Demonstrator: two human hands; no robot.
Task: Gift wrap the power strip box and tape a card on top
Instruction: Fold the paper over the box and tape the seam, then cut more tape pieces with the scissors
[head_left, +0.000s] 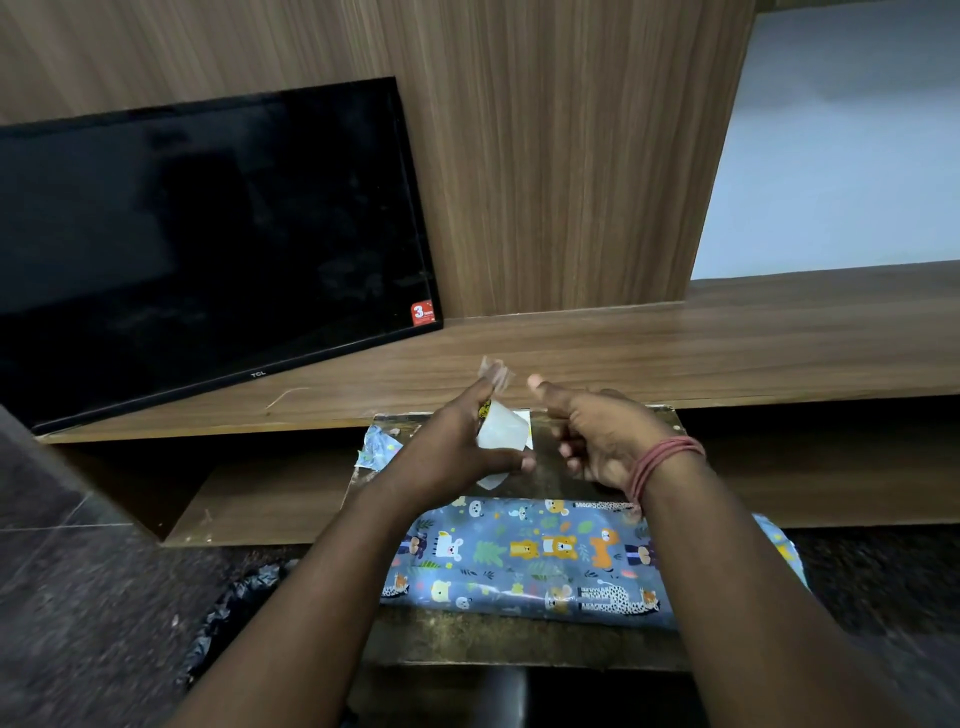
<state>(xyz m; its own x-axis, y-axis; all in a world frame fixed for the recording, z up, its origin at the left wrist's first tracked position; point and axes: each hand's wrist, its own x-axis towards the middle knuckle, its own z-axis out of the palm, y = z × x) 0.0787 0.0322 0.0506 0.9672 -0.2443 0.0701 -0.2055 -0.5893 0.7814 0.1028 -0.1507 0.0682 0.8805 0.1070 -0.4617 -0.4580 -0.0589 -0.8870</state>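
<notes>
Both hands are raised above a small dark work board, the left hand (467, 447) gripping a roll of clear tape (503, 434) between thumb and fingers, a short crumpled length of tape (496, 373) standing up from its top. The right hand (597, 441), a red thread band (660, 462) at its wrist, is loosely curled with the thumb pointing up; it seems to hold nothing, and sits just beside the roll without touching it.

Nearest the camera, under the forearms, the power strip box (530, 564) lies flat on the board (519, 644), already covered in blue animal-print paper. A crumpled dark plastic bag (234, 608) lies on the stone floor to its left. Beyond the hands, a scrap of the same paper (376, 449) rests at the board's far left corner. No card can be made out with certainty; a pale edge behind the roll could be one.

Farther back, a switched-off television (208, 244) leans on a wooden shelf (675, 353) against wood panelling.

The wrapping looks largely done, so the step in hand is probably drawing off tape. The next move likely calls for the right hand to catch the loose end, pull it straight and tear a clean piece.
</notes>
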